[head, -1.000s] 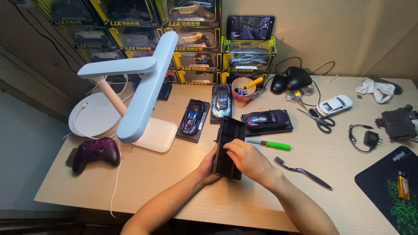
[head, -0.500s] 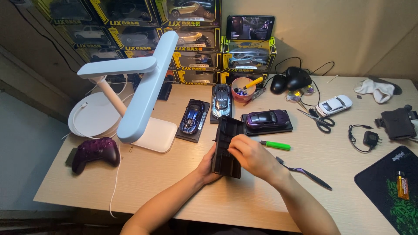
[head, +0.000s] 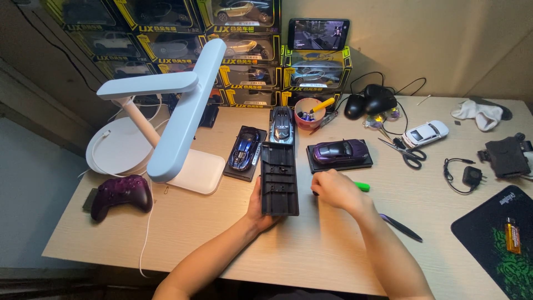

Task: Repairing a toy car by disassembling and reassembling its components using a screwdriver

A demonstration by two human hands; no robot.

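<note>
the left hand (head: 260, 206) grips the near end of a black plastic base plate (head: 279, 179), fingers wrapped under its edge, the plate lying lengthwise on the wooden desk (head: 311, 250) with its ribbed underside up. the right hand (head: 335, 189) is just beside the plate, loosely curled over a green-handled tool (head: 362, 186) (whether it has actually closed on it, i cannot tell). judging by this, the base is already off its car and turned over, while the work on it looks only at its start; a silver model car (head: 281, 123) sits bare right beyond the plate, and a blue car (head: 245, 147) and a purple car (head: 340, 150) sit on their own bases. along the back wall stand stacked display boxes (head: 247, 50), black with yellow trim and clear windows showing cars inside.
</note>
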